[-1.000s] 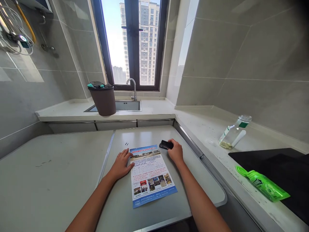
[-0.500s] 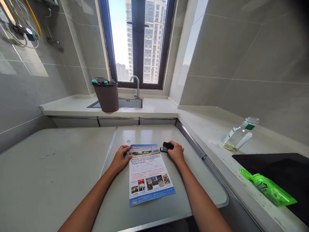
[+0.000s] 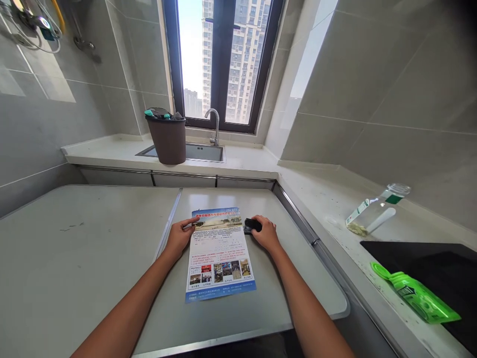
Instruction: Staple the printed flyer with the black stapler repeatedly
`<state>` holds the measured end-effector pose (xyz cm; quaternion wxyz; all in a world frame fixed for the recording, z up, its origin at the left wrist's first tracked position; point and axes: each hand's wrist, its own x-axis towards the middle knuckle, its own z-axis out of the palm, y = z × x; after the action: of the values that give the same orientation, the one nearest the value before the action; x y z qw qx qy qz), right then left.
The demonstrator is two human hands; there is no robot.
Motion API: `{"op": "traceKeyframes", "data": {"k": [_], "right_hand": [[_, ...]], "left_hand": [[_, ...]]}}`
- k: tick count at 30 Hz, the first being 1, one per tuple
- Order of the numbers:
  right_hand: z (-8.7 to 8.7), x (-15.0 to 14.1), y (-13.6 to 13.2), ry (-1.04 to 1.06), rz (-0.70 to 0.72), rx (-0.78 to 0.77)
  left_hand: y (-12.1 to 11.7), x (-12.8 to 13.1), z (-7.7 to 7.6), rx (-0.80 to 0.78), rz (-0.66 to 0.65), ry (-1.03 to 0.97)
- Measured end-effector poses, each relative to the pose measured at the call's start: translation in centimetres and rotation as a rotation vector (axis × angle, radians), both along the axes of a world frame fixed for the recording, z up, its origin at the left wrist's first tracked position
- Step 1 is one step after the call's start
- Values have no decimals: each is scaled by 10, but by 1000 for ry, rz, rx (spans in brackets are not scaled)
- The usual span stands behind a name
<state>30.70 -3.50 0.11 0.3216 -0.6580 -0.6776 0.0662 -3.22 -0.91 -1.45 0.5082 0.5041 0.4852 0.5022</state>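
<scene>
A printed flyer [image 3: 219,246] with blue bands and small photos lies over the pale tabletop. My left hand [image 3: 180,235] pinches its upper left edge between thumb and fingers. At the flyer's upper right edge is a black stapler [image 3: 253,225], gripped by my right hand [image 3: 267,232]. The stapler's front end meets the paper's edge; whether the paper is between its jaws I cannot tell. My right fingers wrap over the stapler's rear part and hide it.
A brown bin [image 3: 169,140] stands by the sink [image 3: 204,152] under the window. On the right counter are a glass jar [image 3: 376,211], a green squeeze pouch [image 3: 423,298] and a black cooktop [image 3: 439,263]. The table's metal edge [image 3: 216,340] runs nearest me.
The flyer has shifted left and slightly up with my left hand. My right hand has brought the stapler to the flyer's edge. The small staples beyond the flyer no longer show. The view has tilted slightly.
</scene>
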Motion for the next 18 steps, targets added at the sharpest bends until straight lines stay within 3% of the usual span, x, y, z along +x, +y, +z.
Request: {"op": "traceKeyframes", "data": {"k": [8,18], "right_hand": [[9,-8,-7,17,180,-25],[4,-16,-6,-65,199,-4]], "left_hand": [[-1,3,5,28,-19,77],[-2,5,5,-17,-46,34]]}}
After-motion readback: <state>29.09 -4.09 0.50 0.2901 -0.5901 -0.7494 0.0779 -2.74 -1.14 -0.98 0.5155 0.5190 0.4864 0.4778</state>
